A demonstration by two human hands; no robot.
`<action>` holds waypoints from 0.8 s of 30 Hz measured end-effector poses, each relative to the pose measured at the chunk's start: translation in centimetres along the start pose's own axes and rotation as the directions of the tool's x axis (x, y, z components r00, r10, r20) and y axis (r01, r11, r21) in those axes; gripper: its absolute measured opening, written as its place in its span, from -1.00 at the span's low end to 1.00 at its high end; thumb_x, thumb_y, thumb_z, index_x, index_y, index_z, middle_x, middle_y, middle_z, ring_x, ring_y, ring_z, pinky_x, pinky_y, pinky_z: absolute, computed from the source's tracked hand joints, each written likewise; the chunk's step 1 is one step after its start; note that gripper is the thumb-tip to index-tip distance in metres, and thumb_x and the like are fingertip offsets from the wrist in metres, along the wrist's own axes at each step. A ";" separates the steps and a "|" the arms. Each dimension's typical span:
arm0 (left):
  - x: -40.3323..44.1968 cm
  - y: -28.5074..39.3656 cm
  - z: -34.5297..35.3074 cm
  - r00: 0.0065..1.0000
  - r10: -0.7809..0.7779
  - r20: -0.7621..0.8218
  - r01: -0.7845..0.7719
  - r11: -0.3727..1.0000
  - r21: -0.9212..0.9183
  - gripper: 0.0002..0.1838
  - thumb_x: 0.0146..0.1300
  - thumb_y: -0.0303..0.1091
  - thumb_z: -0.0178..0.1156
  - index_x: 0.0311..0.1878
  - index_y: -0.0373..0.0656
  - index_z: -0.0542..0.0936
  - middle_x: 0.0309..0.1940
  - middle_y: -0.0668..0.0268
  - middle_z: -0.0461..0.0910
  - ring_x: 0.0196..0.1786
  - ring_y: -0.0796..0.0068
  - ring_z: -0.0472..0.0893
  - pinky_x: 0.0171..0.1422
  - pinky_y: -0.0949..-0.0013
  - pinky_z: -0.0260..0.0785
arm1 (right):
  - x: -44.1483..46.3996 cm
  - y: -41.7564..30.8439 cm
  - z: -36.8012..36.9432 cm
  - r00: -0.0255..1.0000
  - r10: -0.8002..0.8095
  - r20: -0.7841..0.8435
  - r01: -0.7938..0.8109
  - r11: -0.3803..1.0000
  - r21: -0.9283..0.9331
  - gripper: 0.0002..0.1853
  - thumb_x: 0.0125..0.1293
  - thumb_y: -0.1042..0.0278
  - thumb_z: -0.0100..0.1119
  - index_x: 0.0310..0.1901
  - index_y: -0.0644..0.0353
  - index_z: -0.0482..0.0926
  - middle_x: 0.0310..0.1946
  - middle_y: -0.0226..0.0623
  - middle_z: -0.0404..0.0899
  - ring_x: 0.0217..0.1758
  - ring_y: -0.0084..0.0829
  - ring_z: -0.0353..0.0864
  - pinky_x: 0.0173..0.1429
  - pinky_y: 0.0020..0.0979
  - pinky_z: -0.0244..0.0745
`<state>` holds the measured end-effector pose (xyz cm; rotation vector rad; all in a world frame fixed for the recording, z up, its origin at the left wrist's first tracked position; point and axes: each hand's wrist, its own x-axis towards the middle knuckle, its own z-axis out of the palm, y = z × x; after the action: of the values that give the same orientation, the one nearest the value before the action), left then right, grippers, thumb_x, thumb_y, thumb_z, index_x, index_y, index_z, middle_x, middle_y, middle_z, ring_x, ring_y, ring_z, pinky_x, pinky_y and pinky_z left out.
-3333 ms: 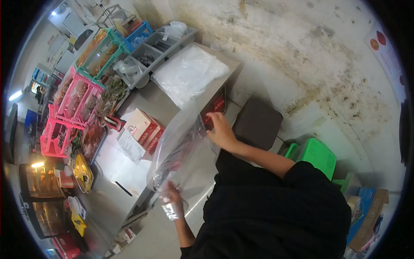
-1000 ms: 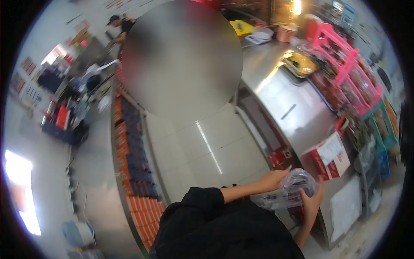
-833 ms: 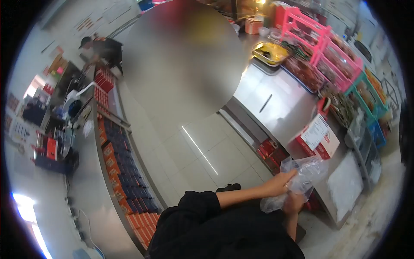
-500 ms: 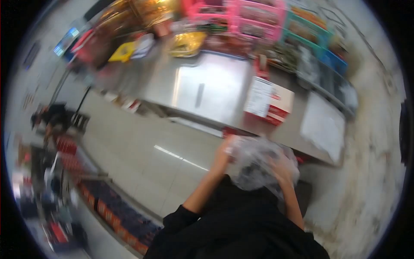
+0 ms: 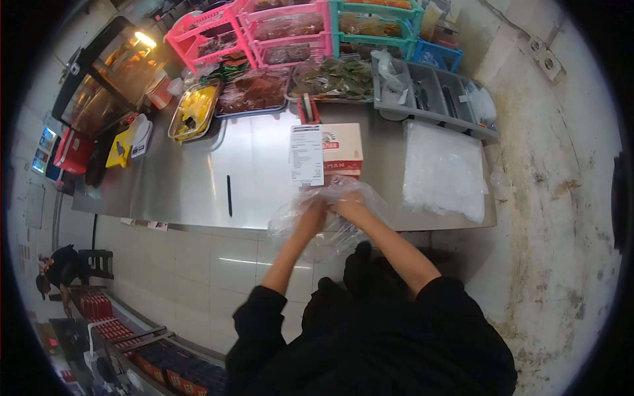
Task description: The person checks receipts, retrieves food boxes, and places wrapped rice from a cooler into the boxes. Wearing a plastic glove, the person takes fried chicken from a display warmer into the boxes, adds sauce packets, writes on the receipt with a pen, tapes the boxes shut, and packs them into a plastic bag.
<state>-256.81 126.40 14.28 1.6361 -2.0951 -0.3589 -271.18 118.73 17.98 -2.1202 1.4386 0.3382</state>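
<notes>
A clear plastic bag [image 5: 284, 221] hangs at the front edge of the steel table, and both of my hands are on it. My left hand [image 5: 313, 216] is closed on the bag's film, with its fingers partly hidden by the plastic. Close beside it, my right hand [image 5: 349, 202] grips the bag near its upper rim. Just beyond the hands stands a white and red cardboard box [image 5: 343, 168]. A printed receipt [image 5: 306, 157] lies over the left part of the box.
Behind the box is a red tape dispenser [image 5: 308, 109]. A stack of clear plastic sheets or bags [image 5: 444, 170] lies right, below a grey divided tray [image 5: 429, 99]. A black pen [image 5: 229, 196] rests on the steel table [image 5: 178, 178]. Food trays and pink baskets [image 5: 285, 30] line the back.
The view has swung right and steadied. My hands have moved closer together on the bag and nearer the box; the bag now hangs in front of it.
</notes>
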 end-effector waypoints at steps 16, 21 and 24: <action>3.6 2.9 1.9 0.807 -0.389 0.444 0.199 0.887 0.416 -0.58 0.04 -0.06 0.20 -0.08 -0.11 0.54 0.03 0.18 0.41 0.13 0.04 0.36 0.07 -0.08 0.24 | -0.5 10.0 -1.1 0.759 -0.506 -0.410 0.112 0.722 -0.683 -0.80 0.01 0.35 0.19 -0.27 0.11 0.62 -0.42 -0.34 0.59 -0.36 -0.37 0.59 -0.46 -0.30 0.39; 6.1 8.7 -3.1 0.703 -0.556 0.444 0.335 0.809 0.483 -0.34 -0.08 0.01 0.28 0.09 -0.09 0.39 0.10 0.05 0.41 0.23 -0.09 0.29 0.18 -0.44 -0.03 | 5.8 15.5 11.6 0.918 -0.395 -0.031 0.365 0.874 -0.320 -0.82 0.06 0.36 0.10 -0.33 0.25 0.57 -0.48 -0.14 0.58 -0.39 -0.27 0.61 -0.45 -0.21 0.45; 5.6 7.2 -1.4 0.764 -0.507 0.399 0.294 0.824 0.484 -0.15 -0.13 0.10 0.27 0.24 -0.05 0.26 0.21 -0.04 0.28 0.32 -0.19 0.13 0.16 -0.58 -0.29 | -2.7 10.9 -6.2 0.839 -0.507 0.198 0.508 0.860 0.048 -0.73 0.09 0.35 0.12 -0.22 0.36 0.51 -0.40 -0.04 0.59 -0.29 -0.20 0.61 -0.33 -0.21 0.49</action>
<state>-263.20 122.98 19.92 2.4965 -2.2636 -0.6030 -282.78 114.29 21.11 -2.2961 0.7144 0.3382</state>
